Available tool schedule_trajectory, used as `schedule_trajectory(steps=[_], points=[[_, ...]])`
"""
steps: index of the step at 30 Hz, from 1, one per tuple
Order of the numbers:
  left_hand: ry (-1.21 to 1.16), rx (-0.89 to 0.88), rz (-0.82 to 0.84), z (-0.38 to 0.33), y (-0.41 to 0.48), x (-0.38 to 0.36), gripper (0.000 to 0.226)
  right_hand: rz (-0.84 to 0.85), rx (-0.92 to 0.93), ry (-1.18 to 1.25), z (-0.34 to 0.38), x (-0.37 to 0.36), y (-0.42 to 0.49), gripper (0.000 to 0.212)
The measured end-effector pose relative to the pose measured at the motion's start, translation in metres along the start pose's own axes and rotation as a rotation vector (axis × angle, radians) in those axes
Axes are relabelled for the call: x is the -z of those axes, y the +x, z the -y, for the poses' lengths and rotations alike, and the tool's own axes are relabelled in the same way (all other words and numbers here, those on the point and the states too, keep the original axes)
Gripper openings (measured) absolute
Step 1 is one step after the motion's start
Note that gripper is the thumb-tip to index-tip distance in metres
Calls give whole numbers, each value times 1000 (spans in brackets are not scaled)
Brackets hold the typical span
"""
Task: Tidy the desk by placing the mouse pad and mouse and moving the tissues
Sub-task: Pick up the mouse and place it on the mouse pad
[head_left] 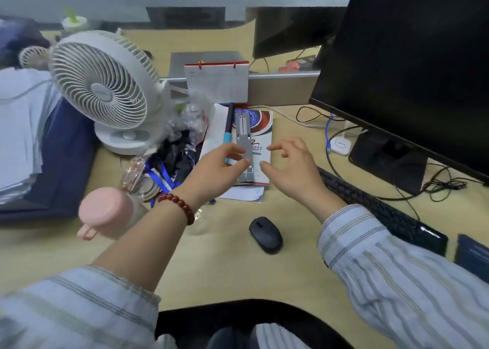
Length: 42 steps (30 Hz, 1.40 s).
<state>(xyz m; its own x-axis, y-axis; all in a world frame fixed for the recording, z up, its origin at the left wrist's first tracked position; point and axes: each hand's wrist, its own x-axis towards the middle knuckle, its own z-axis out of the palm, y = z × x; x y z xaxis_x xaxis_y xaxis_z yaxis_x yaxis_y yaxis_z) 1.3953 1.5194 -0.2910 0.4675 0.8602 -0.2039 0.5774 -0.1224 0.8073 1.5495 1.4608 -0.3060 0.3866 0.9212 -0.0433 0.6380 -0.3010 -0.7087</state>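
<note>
Grey stand: a folded metal stand (244, 147) lies on the printed pad (260, 147), which sits on the desk (238, 269) between the fan (103, 89) and the monitor (412, 65).
Head view, left hand: the left hand (217, 168) reaches over the pad's near left side, fingers half curled and touching the stand; whether they grip it cannot be told.
Head view, right hand: the right hand (291, 168) hovers just beside the pad's right edge, fingers spread and curved, holding nothing.
Pad: it looks like the mouse pad, lying on loose papers (238, 193) at the back, with a pen (228, 126) beside the stand.
Mouse: the mouse (265, 234) rests on bare desk, nearer the person, apart from the pad and left of the keyboard (378, 208).
Tissues: none can be made out; the clutter (174, 152) left of the pad is too blurred to tell.
Progress: early, by my judgement. The pad is not yet placed, the mouse is not on it, the tissues are not yet moved.
</note>
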Motion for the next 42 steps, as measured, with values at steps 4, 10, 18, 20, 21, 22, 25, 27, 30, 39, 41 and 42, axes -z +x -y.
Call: schedule_trajectory(steps=[4,10,18,20,21,22,25,27,30,39,41,42], points=[[9,85,38,26,4,-30,33,306,-86,-193,-32,-30,3,50],[76,251,155,62,15,-84,38,624,-210,-411,-76,-75,-2,70],[90,390,244,86,25,-111,41,572,-272,-538,-106,-122,-20,65],[99,393,240,87,27,-110,41,533,-248,-510,-108,-125,-19,63],[103,395,239,87,28,-109,41,515,-244,-486,-109,-125,-16,62],[105,397,239,87,30,-108,42,496,-251,-454,-108,-123,-13,61],[77,400,238,81,34,-105,48,432,-311,-329,-104,-113,-1,66],[17,413,238,74,38,-104,55,358,-339,-262,-99,-102,6,66],[-132,468,268,55,45,-106,59,232,-336,-209,-92,-79,11,55],[-160,251,476,-53,43,-186,17,-25,-480,-162,-132,37,-35,69],[-126,192,553,-81,32,-219,17,-110,-539,-137,-154,69,-59,75],[-122,163,592,-94,25,-236,16,-146,-558,-121,-165,85,-73,80]])
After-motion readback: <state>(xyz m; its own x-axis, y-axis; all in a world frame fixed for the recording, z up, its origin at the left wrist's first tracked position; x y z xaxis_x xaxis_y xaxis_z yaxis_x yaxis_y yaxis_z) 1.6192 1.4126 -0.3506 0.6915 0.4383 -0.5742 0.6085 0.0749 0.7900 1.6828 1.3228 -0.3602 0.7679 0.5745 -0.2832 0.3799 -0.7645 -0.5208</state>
